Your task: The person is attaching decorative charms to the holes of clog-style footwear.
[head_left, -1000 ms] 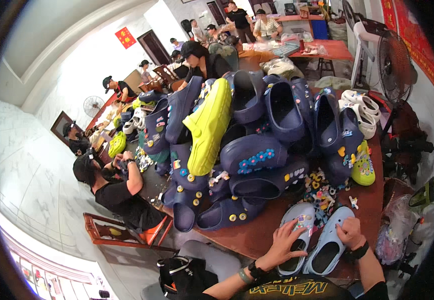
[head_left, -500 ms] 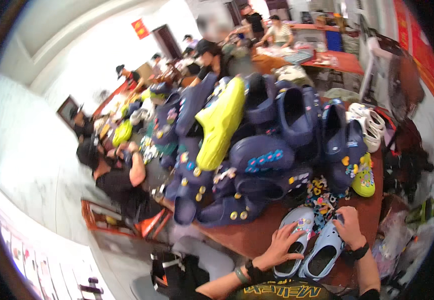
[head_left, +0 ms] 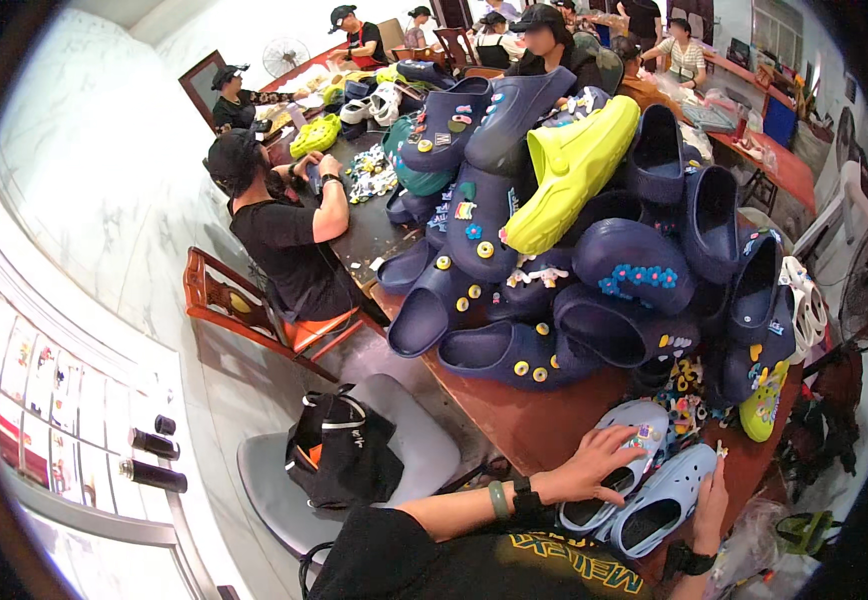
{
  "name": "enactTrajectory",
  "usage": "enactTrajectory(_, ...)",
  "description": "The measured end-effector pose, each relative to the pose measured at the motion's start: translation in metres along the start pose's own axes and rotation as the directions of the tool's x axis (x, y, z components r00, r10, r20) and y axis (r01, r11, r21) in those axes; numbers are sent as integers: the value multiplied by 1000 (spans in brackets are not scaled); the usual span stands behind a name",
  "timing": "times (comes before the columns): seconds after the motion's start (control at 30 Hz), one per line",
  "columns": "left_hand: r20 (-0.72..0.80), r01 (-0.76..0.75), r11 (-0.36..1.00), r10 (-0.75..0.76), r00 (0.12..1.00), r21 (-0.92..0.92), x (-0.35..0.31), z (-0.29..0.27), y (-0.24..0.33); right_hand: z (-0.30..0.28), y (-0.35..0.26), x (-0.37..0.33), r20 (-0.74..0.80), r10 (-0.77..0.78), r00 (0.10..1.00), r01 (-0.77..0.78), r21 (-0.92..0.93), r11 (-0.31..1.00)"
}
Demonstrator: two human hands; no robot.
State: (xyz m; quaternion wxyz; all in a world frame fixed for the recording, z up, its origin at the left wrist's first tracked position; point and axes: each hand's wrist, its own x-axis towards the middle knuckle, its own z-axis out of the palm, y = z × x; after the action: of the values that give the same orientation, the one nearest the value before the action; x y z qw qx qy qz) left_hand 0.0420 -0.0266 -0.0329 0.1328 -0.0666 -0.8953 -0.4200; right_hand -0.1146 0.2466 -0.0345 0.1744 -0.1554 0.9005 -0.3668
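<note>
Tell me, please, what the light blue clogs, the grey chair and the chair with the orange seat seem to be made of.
Light blue clogs: probably matte moulded foam, given their rounded, holed walls.
Grey chair: perhaps plastic, its curved surface smooth with a soft sheen, though upholstery is possible.
Chair with the orange seat: likely varnished wood, its reddish-brown frame glossy.

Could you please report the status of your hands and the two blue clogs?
Left hand spread over left blue clog. Right hand at right blue clog, small pale charm near its fingertips. Loose charms heaped beyond the toes.
</note>
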Motion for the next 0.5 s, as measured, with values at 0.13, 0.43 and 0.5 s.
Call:
enactTrajectory(0.13,-14,-1,1000,1,1000,-16,1,2,1,13,32,-1,-151,-231,961,234,-2,972)
enactTrajectory(0.43,2,2,1000,-2,1000,-2,-2,6,-3,27,16,-17,-378,-419,826,405,-120,906)
enactTrajectory(0.5,0,3,1000,-3,1000,14,-2,6,-3,20,25,-5,-318,-571,757,552,-156,819)
